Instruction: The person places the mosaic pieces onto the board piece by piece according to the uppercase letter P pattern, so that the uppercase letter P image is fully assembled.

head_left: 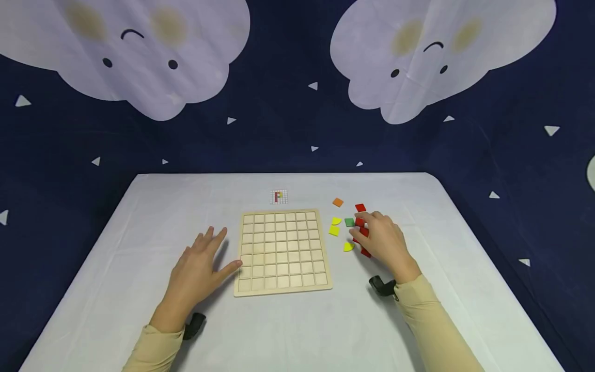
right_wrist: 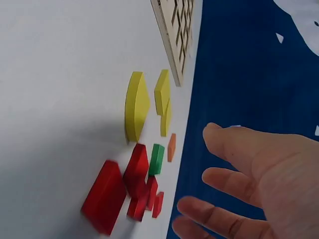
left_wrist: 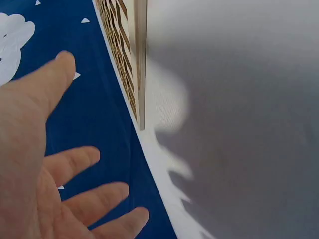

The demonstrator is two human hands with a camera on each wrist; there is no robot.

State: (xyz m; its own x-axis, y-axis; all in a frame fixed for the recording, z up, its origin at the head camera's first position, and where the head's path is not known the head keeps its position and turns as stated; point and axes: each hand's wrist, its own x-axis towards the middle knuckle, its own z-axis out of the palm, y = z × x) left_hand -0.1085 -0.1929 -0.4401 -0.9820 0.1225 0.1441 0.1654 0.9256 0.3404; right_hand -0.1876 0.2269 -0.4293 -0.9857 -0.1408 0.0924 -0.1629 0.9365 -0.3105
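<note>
A square wooden grid board (head_left: 282, 293) lies on the white table, its cells bare. Beside its left edge is my left hand (head_left: 197, 268), fingers spread and thumb pointing at the board; whether the thumb touches it I cannot tell. My right hand (head_left: 385, 240) hovers over a cluster of red tiles (right_wrist: 103, 198), its fingers loosely bent and nothing between them in the right wrist view. Around that cluster are a green tile (head_left: 349, 222), an orange tile (head_left: 338, 202), a square yellow tile (head_left: 334, 231) and two rounded yellow tiles (head_left: 348, 247). In the head view the hand partly hides the red tiles.
Behind the board lies a small card (head_left: 279, 197) printed with a coloured grid pattern. A dark blue cloth (head_left: 279, 139) with clouds and white triangles hangs beyond the table's far edge. Each wrist wears a black device (head_left: 382, 286).
</note>
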